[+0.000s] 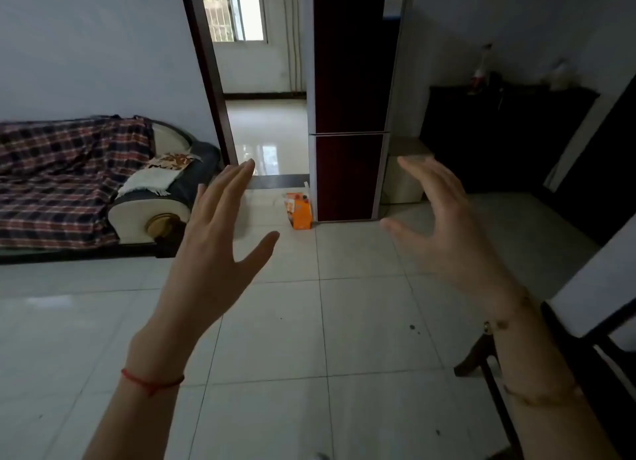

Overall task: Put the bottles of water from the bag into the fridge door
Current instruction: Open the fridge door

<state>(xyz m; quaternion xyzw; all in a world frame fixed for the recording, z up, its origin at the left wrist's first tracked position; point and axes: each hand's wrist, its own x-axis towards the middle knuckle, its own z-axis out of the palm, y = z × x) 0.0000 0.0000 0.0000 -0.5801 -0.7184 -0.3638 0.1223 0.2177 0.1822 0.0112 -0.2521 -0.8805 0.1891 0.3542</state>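
Observation:
A tall dark red fridge [351, 91] stands across the room with both doors closed. On the floor at its lower left corner sits an orange bag [298, 210]; what it holds is hidden. My left hand [220, 232] and my right hand [444, 225] are raised in front of me, palms facing each other, fingers spread and holding nothing. Both hands are well short of the bag and the fridge.
A sofa [82, 181] with a plaid cover stands at the left. An open doorway [261, 81] lies left of the fridge. A dark cabinet [506, 132] with bottles on top stands at the right. A dark chair [564, 366] is at the near right. White tiled floor [327, 322] lies between.

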